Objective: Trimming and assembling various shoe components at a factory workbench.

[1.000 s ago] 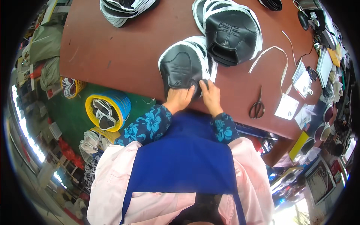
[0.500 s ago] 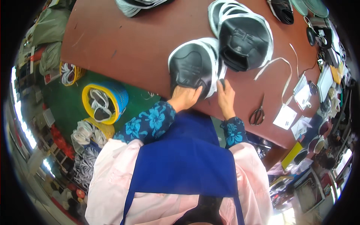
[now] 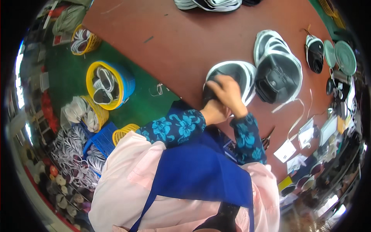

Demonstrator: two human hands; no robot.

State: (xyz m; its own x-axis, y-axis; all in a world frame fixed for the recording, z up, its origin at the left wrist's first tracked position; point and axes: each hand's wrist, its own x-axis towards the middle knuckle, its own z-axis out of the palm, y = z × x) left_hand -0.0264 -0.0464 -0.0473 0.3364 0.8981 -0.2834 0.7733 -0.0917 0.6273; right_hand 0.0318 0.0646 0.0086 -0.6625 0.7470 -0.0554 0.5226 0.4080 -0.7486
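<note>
Near the table's front edge lies a small stack of black shoe uppers with white edging (image 3: 242, 79). My left hand (image 3: 215, 112) grips the near end of the top upper, its fingertips partly hidden. Across it, my right hand (image 3: 230, 92) reaches over with bent fingers on the black surface of the same upper. Just to the right, touching or nearly so, rests another overlapping pile of black and white shoe uppers (image 3: 279, 77). Beside my right sleeve are dark-handled scissors (image 3: 267, 138), partly covered.
More uppers (image 3: 210, 4) sit at the far edge of the red-brown table (image 3: 154, 23). A white tape (image 3: 296, 116), a paper tag (image 3: 285, 151) and a black shoe (image 3: 314, 54) lie at right. A blue-and-yellow bucket (image 3: 129, 83) of shoe parts stands on the green floor at left.
My right hand has crossed leftward from the upper's right side onto its top, over my left hand. The left hand keeps its grip. The whole view has shifted, so things appear further right.
</note>
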